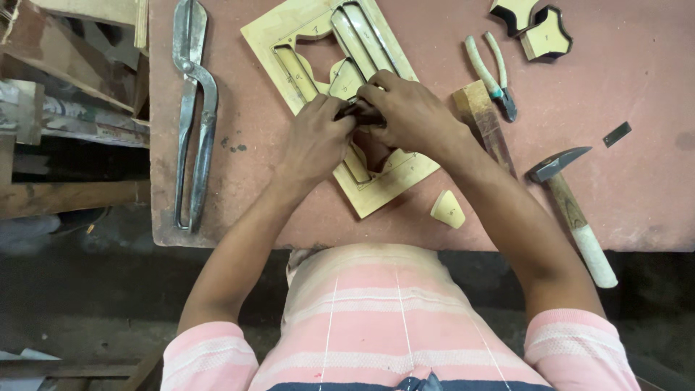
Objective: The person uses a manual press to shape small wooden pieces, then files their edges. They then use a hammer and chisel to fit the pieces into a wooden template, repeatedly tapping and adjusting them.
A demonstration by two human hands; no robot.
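Dark, thin strip material point(360, 111), seemingly metal, is pinched between both hands just above the centre of the frame. The left hand point(316, 141) and the right hand point(405, 112) are pressed together, fingers closed on the strip, directly over a pale wooden template board with shaped cut-outs point(289, 29). The strip's full form is hidden by the fingers.

Some openings of the board at the upper middle already appear lined with narrow edging, while the opening under the hands is judged to be still in work; how much is left cannot be told exactly.

A small pale wooden wedge point(448, 208) lies below the board, and a brown wooden block point(483, 116) is just right of the right wrist. Further out, green-handled pliers point(492, 76) lie at upper right, two small dark-edged wooden shapes point(534, 25) at the top right, and a wooden-handled hammer point(573, 210) at the right. Large grey metal shears point(194, 108) lie at the left on the reddish worktop point(637, 87).
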